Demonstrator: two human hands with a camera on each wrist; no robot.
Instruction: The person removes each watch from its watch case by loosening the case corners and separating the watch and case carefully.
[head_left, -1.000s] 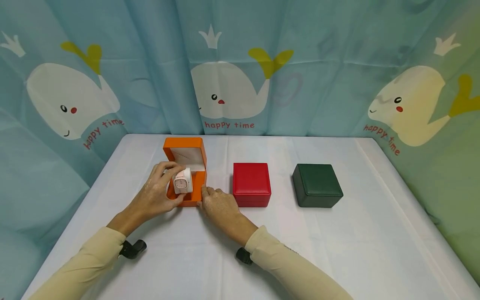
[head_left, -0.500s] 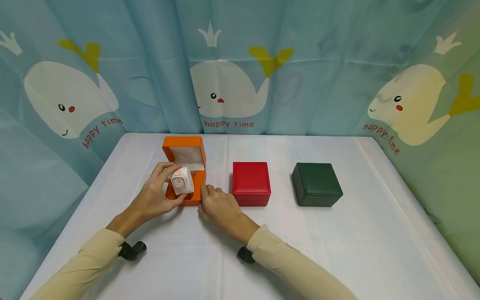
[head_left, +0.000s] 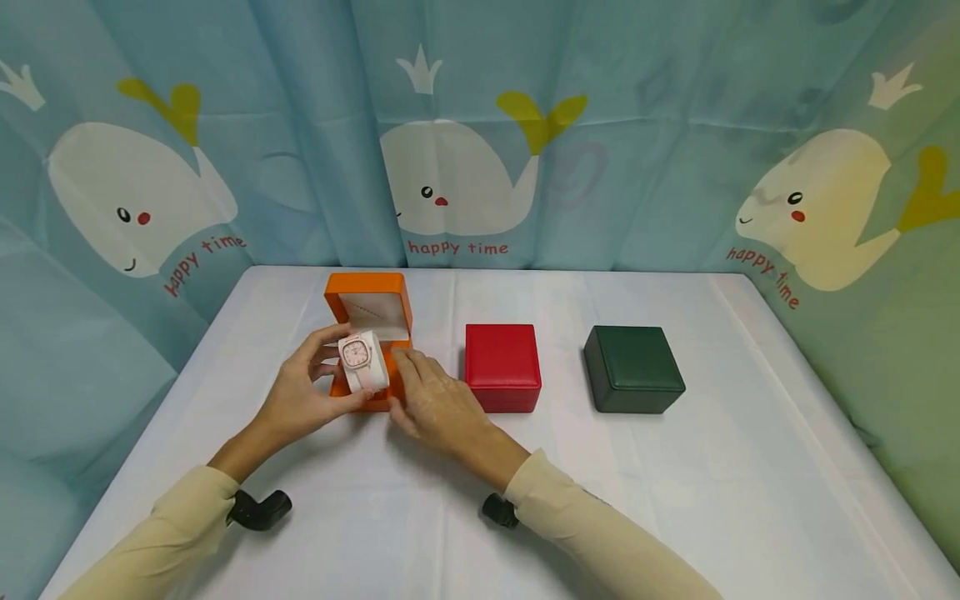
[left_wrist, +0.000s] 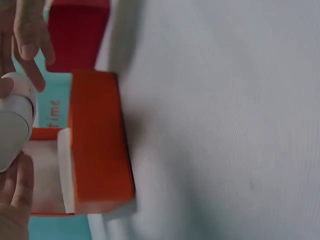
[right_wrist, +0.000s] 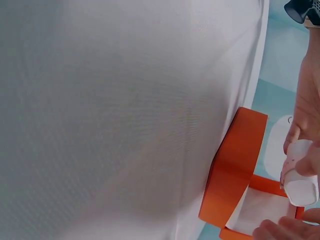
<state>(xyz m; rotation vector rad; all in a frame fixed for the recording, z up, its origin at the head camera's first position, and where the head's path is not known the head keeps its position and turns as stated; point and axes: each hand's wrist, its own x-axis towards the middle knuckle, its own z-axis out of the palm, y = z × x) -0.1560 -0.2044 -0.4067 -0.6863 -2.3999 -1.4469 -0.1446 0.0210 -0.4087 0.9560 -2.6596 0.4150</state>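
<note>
My left hand [head_left: 300,392] holds a pink square-faced wristwatch [head_left: 356,353], wrapped round a white watch pillow [head_left: 378,364], between thumb and fingers. The watch is tilted with its dial facing up toward me, above the base of an orange watch box [head_left: 367,283]. That box's lid stands raised, showing a pale lining. Just right of the watch is my right hand [head_left: 442,408], fingers extended over the box's right side and holding nothing. In the left wrist view the pillow [left_wrist: 12,125] shows end-on. Part of the box base is hidden behind the hands.
A closed red box [head_left: 502,358] stands right of my right hand, and a closed dark green box [head_left: 634,369] farther right. All rest on a white-covered table [head_left: 750,467]. A blue whale-print curtain [head_left: 637,167] hangs behind and at the sides.
The watch and its pillow have been lifted slightly and tilted, so the dial faces up more. My right hand has shifted from the box's front right corner up beside the watch, its fingers straightening.
</note>
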